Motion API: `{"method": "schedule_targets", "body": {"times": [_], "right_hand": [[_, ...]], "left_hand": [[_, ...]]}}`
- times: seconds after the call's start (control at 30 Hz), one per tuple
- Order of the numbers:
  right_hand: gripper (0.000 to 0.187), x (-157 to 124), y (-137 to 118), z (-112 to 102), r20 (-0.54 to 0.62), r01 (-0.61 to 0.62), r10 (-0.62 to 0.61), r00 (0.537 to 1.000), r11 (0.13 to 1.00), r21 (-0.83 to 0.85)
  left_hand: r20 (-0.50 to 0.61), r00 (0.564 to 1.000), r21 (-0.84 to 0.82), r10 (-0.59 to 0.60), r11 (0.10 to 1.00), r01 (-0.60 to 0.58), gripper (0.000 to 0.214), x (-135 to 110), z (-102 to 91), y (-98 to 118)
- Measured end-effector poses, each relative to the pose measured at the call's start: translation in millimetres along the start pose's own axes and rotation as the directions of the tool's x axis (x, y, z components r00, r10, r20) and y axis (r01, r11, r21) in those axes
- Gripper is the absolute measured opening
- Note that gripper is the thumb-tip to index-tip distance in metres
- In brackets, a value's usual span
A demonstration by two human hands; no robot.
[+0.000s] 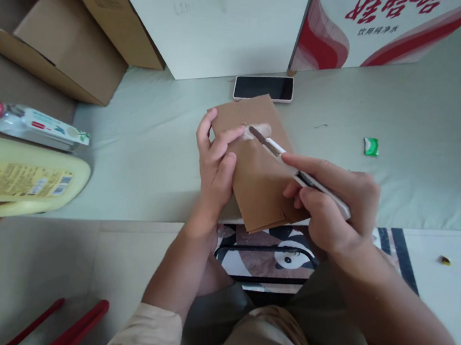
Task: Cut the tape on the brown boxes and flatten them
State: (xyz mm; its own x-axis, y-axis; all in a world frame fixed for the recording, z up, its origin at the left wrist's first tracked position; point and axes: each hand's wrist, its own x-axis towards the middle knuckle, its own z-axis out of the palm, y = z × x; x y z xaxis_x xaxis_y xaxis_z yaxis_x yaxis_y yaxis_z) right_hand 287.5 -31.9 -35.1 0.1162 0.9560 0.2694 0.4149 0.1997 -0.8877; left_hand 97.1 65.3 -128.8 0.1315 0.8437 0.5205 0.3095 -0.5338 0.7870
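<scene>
Flat brown cardboard packet (263, 182): held at the pale green cloth's (150, 174) front edge; judged light, stiff, best gripped by edges.
Left hand (218, 157): clamped on packet's left edge.
Right hand (336, 202): clamped round slim white-handled knife (273, 146).

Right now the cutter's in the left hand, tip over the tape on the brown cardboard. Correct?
Wrong hand: the head view shows the cutter in the right hand. Its tip is over the tape on the brown cardboard, as you said.
</scene>
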Motion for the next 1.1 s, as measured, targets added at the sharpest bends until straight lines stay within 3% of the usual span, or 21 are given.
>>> {"method": "schedule_targets", "body": {"times": [0.43, 0.73, 1.1], "right_hand": [[0.04, 5, -5, 6, 0.065, -0.019, 0.022, 0.998, 0.998, -0.054], [0.04, -4, 10, 5, -0.07, 0.026, -0.022, 0.997, 0.998, 0.058], [0.039, -11, 11, 4, -0.147, 0.123, -0.127, 0.981, 0.992, -0.04]], "left_hand": [[-0.01, 1.0, 0.045, -0.027, 0.999, 0.028, 0.063, 1, -1.5, 7], [-0.029, 0.998, -0.082, -0.056, 0.995, 0.053, 0.055, 4, -0.8, 14], [-0.045, 0.999, -0.054, -0.003, 0.999, 0.0, 0.053, 4, -4.4, 8]]}}
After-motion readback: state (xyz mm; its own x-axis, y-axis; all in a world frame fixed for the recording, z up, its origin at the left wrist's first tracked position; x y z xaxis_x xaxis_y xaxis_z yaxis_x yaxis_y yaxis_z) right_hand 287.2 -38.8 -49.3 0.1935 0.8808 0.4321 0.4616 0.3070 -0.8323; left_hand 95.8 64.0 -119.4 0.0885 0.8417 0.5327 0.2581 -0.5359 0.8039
